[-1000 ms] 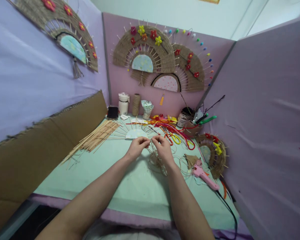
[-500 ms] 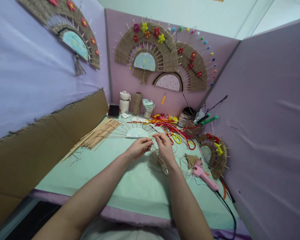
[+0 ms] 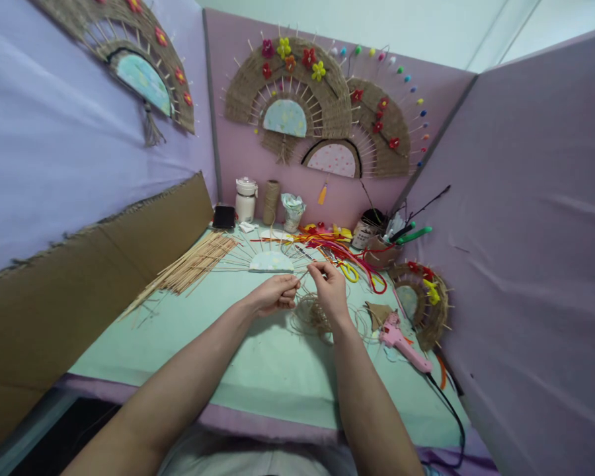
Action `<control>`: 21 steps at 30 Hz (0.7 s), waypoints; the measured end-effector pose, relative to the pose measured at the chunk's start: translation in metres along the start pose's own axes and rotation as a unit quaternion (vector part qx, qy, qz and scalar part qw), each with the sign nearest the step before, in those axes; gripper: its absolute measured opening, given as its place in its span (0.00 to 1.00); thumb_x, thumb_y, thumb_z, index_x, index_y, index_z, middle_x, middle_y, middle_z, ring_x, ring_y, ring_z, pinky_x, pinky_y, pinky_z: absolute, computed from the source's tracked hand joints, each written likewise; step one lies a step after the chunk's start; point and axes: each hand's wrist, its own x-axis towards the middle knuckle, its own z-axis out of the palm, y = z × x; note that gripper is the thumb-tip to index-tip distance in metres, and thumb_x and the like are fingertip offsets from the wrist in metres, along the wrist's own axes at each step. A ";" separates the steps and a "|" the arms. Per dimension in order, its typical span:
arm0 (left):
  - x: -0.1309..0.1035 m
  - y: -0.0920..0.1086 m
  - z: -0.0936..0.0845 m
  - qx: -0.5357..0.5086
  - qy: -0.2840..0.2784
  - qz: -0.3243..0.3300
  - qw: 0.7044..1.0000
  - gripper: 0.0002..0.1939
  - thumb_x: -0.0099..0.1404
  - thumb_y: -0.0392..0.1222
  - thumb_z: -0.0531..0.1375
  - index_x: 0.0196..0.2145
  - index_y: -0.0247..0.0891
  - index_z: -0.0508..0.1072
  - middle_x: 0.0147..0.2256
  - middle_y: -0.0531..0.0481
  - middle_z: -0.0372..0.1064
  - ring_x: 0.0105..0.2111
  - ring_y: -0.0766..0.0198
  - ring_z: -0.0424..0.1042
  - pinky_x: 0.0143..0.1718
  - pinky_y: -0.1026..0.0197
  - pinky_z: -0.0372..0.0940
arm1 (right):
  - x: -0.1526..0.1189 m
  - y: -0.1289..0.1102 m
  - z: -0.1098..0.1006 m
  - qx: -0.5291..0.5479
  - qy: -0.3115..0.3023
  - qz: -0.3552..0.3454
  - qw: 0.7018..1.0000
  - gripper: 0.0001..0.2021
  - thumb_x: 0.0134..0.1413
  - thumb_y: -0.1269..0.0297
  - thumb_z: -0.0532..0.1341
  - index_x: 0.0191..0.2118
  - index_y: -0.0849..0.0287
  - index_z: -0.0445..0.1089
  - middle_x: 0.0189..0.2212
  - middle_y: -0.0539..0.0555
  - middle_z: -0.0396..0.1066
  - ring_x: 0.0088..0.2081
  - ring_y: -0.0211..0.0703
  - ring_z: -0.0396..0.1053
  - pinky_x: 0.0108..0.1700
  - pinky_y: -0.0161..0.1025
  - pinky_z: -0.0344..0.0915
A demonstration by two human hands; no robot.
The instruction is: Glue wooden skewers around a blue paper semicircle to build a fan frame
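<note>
My left hand [image 3: 276, 294] is closed in a pinch on a thin strand of twine [image 3: 303, 274]. The strand runs up to my right hand [image 3: 328, 287], whose fingertips pinch it a short way off. Below and between the hands lies a loose tangle of brown twine [image 3: 311, 314] on the pale green table cover. Just beyond my fingers, a half-round fan base [image 3: 271, 262] in light blue patterned cloth lies flat, with thin sticks spreading out from its curved edge. Neither hand touches the fan base.
Bundled thin sticks [image 3: 198, 261] lie left, beside a cardboard barrier [image 3: 104, 264]. Behind stand a white bottle [image 3: 246, 200] and a twine spool [image 3: 271, 201]. Pipe cleaners [image 3: 347, 251] and yellow-handled scissors [image 3: 350, 272] lie right, with a pink glue gun [image 3: 405, 347] nearer. Finished fans [image 3: 287, 86] hang on the wall.
My hands have drawn slightly apart, the right one moving a little up and right, and the strand between them shows longer. The whole view has shifted slightly.
</note>
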 end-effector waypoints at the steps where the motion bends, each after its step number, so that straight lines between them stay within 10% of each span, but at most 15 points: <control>1: 0.000 0.001 -0.002 0.023 0.010 0.002 1.000 0.20 0.59 0.59 0.61 0.28 0.38 0.66 0.18 0.63 0.41 0.16 0.74 0.42 0.22 0.66 0.53 | 0.002 0.002 -0.001 0.002 0.017 0.003 1.000 0.12 0.51 0.55 0.61 0.30 0.59 0.71 0.29 0.51 0.70 0.33 0.41 0.65 0.38 0.38 0.62; 13: -0.005 0.050 -0.063 0.343 0.222 0.092 0.908 0.10 0.53 0.47 0.60 0.26 0.38 0.76 0.23 0.52 0.69 0.24 0.64 0.62 0.27 0.62 0.55 | 0.030 0.017 -0.001 -0.051 -0.049 0.031 0.997 0.12 0.49 0.54 0.63 0.28 0.60 0.74 0.22 0.48 0.69 0.26 0.39 0.64 0.30 0.37 0.63; 21: -0.004 0.019 -0.085 0.433 0.311 0.082 0.842 0.09 0.56 0.39 0.56 0.27 0.39 0.77 0.23 0.49 0.72 0.26 0.59 0.69 0.33 0.60 0.59 | 0.035 0.052 0.034 -0.178 -0.135 0.017 0.975 0.17 0.62 0.59 0.60 0.54 0.60 0.66 0.52 0.58 0.68 0.48 0.47 0.70 0.47 0.50 0.71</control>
